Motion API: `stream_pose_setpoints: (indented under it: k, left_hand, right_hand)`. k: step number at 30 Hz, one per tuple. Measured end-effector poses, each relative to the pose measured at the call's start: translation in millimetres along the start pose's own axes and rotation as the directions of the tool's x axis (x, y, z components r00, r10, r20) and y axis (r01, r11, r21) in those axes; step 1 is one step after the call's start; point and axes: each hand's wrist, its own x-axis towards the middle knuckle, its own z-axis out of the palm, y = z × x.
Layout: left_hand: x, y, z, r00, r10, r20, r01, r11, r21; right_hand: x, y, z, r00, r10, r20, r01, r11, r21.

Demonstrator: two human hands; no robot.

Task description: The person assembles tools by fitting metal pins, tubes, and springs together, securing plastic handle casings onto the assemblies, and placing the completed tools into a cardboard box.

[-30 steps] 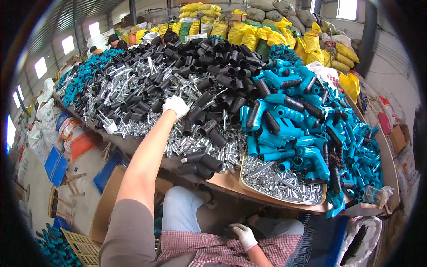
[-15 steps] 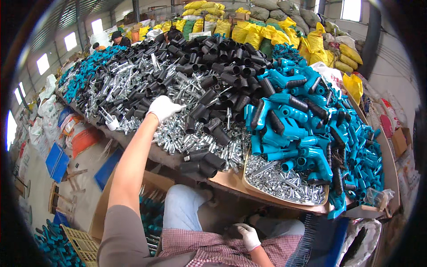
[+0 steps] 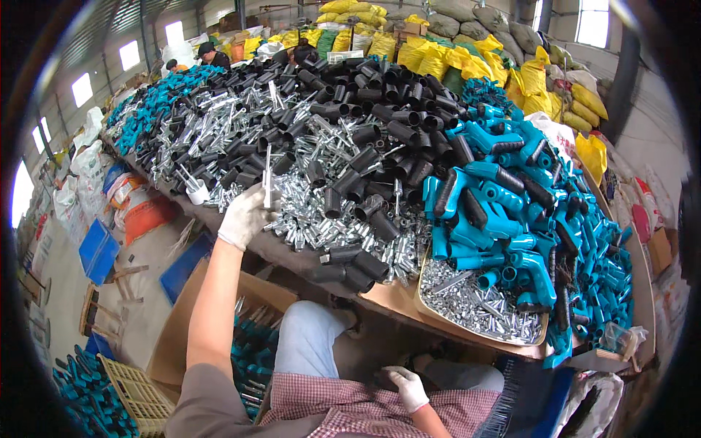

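we can't tell where the metal rod [image 3: 267,168] ends in the left hand [image 3: 247,217], a dark blur [image 3: 381,379] by the right hand [image 3: 407,389] we can't name, the right arm [image 3: 432,423] cut off at the bottom, people [image 3: 212,56] far back too small to see well

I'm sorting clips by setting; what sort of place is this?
Probably a factory or workshop hall: there are large heaps of teal casings, black tubes and silvery metal parts, with piled yellow sacks behind.
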Motion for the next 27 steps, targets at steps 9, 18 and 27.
stream_pose_setpoints:
  k: [9, 18, 27]
  left_hand:
    - [42.9, 5.7, 37.3, 0.984, 0.149, -0.092, -0.070, 0.816, 0.573]
    - [84.2, -12.9, 83.8, 0.959, 0.245, 0.142, -0.108, -0.146, 0.983]
    - [58.3, -22.1, 86.0, 0.869, 0.283, 0.407, -0.412, -0.044, 0.910]
  right_hand:
    - [-0.7, 9.0, 4.0, 1.000, 0.003, 0.016, -0.005, 0.997, 0.079]
    - [6.5, 9.2, 7.3, 0.999, 0.005, 0.046, -0.006, 1.000, 0.018]
    - [8.9, 18.2, 6.9, 0.999, 0.026, 0.047, -0.026, 1.000, 0.012]
